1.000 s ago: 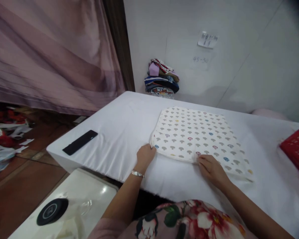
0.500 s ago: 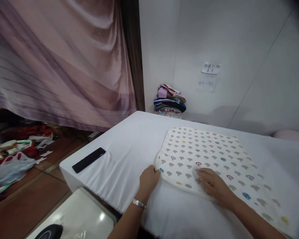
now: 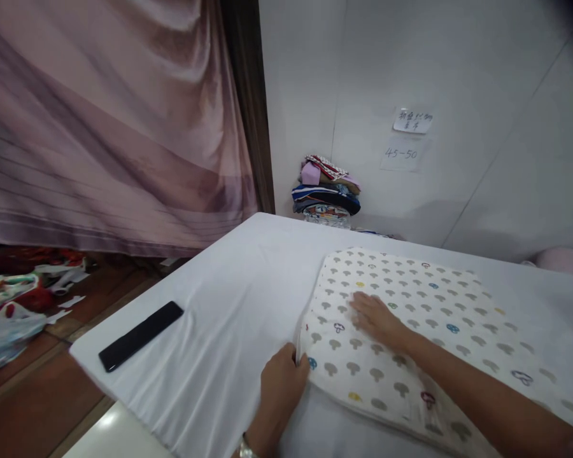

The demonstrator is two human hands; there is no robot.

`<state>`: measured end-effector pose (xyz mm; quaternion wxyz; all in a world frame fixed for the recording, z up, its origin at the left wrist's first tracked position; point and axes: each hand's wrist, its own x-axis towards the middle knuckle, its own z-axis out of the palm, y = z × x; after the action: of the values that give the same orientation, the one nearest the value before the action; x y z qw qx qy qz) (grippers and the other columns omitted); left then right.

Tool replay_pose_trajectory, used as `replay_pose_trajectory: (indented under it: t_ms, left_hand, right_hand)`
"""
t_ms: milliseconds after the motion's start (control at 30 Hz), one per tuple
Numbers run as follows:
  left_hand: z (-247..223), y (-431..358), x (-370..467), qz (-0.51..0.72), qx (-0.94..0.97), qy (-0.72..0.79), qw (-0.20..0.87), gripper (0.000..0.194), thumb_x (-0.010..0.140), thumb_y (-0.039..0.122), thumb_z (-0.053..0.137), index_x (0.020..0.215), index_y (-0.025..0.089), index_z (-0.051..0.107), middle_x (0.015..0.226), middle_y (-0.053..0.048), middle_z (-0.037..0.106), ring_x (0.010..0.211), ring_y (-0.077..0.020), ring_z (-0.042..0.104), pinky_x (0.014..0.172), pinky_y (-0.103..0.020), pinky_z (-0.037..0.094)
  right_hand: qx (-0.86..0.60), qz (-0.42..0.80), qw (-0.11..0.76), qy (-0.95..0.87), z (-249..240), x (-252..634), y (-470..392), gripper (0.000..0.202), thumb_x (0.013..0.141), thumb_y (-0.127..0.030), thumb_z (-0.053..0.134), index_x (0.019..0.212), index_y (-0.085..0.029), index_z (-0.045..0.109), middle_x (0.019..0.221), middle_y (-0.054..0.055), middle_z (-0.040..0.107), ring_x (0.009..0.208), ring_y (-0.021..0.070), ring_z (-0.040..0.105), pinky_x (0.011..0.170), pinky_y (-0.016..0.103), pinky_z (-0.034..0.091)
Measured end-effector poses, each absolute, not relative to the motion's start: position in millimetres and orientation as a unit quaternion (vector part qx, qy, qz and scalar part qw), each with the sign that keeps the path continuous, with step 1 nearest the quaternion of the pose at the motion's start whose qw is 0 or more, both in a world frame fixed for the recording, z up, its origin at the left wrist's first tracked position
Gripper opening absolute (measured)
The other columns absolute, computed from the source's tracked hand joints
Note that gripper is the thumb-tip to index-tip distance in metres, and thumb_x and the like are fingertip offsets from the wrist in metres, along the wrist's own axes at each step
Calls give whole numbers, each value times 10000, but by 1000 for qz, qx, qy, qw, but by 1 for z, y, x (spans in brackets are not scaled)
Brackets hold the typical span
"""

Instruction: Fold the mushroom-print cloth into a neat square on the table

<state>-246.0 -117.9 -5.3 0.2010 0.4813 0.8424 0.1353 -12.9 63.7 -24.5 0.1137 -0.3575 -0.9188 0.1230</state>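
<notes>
while left hand (image 3: 282, 380) pinches cloth (image 3: 377, 366) (mushroom-printed), right rests

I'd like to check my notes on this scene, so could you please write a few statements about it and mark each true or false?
The left hand pinches a corner of the mushroom-print cloth. True.
The right hand is on the black phone-like object. False: it is over the cloth.
The black object lies on the white-covered table. True.
The lower paper on the wall reads 45-50. True.
The bracelet is on the right wrist. False: it is on the left wrist.
</notes>
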Motion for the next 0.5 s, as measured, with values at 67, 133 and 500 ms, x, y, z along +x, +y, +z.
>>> replay_pose_trajectory:
  t_ms: [67,133,500]
  left_hand:
    - [-8,-118,-246,127,488,839,204,213,791,390,463,639,247,416,703,-3,635,692,-210,598,576,-296,307]
    - [-10,-118,-246,122,494,835,211,195,792,384,449,652,250,427,713,-4,637,707,-215,606,588,-302,319]
    - [-13,-116,-244,71,486,839,232,143,823,322,420,754,245,519,794,-35,658,779,-233,625,671,-315,388]
  right_hand:
    - [-398,112,136,-900,-14,-17,97,515,934,-495,290,1328,-228,487,1447,82,385,1344,249,314,1077,450,290]
    - [-434,95,123,-887,1,-29,139,533,924,-478,314,1322,-172,493,1437,111,395,1344,258,309,1086,436,275]
    - [-510,143,-66,-845,22,-98,287,894,508,-384,795,1315,-136,501,1245,172,579,1128,372,529,916,478,424]
